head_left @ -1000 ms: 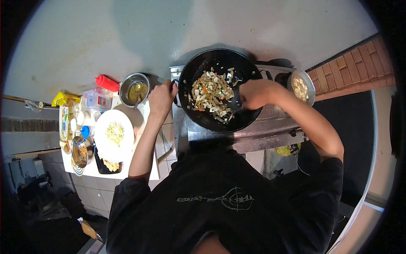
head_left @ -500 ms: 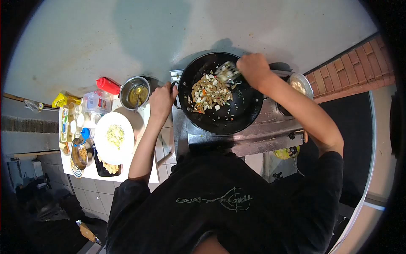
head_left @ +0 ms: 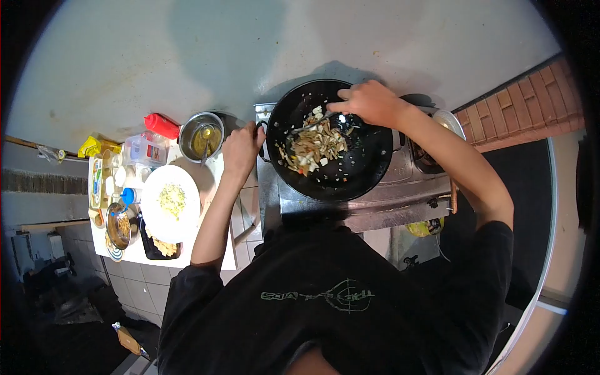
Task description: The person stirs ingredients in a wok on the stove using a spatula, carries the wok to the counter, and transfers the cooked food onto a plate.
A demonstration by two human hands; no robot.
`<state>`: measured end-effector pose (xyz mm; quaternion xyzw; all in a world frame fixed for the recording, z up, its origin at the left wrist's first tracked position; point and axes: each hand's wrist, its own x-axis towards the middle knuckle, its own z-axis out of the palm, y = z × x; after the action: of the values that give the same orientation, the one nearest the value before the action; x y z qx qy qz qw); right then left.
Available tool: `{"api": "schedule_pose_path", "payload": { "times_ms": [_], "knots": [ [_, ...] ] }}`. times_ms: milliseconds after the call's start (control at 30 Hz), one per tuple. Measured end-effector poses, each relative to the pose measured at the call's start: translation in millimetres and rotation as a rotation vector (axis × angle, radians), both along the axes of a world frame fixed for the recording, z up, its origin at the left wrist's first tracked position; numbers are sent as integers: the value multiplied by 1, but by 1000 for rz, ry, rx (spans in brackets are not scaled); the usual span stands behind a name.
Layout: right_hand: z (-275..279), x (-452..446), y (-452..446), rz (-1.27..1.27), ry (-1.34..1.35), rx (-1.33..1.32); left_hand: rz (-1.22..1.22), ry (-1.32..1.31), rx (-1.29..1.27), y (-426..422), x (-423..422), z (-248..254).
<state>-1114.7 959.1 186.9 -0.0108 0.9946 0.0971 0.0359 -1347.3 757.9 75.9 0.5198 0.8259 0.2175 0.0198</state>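
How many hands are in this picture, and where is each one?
2. The left hand is at the left side of the wok, gripping it; the right hand is above the wok, holding a utensil. No other hands show.

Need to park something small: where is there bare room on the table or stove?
The table shows a bare patch between pot, plate and left forearm. The stove is bare front-right of the wok, though possibly hot. Crowded: the table's back, with red bottle, clear box and pot.
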Motion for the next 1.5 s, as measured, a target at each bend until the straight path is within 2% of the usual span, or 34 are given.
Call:
{"api": "schedule_pose_path", "payload": {
  "times_ms": [67, 133, 200, 267, 333, 433, 633, 667, 733, 767, 933, 1000, 1133, 1200, 1300, 1500],
  "knots": [
    [20, 4, 0, -15, -38, 42, -12, -10, 34, -2, 0, -2],
    [36, 10, 5, -14, 32, 196, -16, -31, 18, -3, 1, -1],
    [38, 2, 11, -101, 5, 218, -9, -10, -8, 0, 1, 0],
    [29, -8, 17, -182, 78, 135, -27, -18, -15, -1, 2, 4],
    [12, -12, 21, -106, 170, 156, -35, -21, -22, 0, 0, 7],
    [-3, -20, 15, -19, 242, -8, -70, -103, 13, -5, -5, 5],
    [-5, -11, 10, -32, 191, -168, -84, -202, 12, -5, -6, 4],
    [-6, -6, 8, -29, 190, -168, -80, -213, 14, -5, -5, 6],
    [-1, 2, -3, 74, -30, -85, -73, -228, 15, -6, -5, 7],
    [6, 5, -4, 28, -97, -129, -69, -227, 5, -5, -5, 8],
    [19, 1, 2, -124, 48, -10, -84, -246, 12, -5, -5, 6],
    [11, -7, 3, -128, 225, -31, -78, -261, 8, -5, -4, 9],
    [-5, -13, -5, -130, 165, -188, -68, -237, 3, -6, -6, 5],
    [-7, -2, -8, -78, 132, -173, -85, -242, 4, -6, -8, 3],
    [5, 13, -12, -156, -54, -111, -66, -242, 17, -5, -4, 6],
    [3, 6, -15, -257, 99, -149, -57, -264, 33, -3, -4, 5]
  ]
}}
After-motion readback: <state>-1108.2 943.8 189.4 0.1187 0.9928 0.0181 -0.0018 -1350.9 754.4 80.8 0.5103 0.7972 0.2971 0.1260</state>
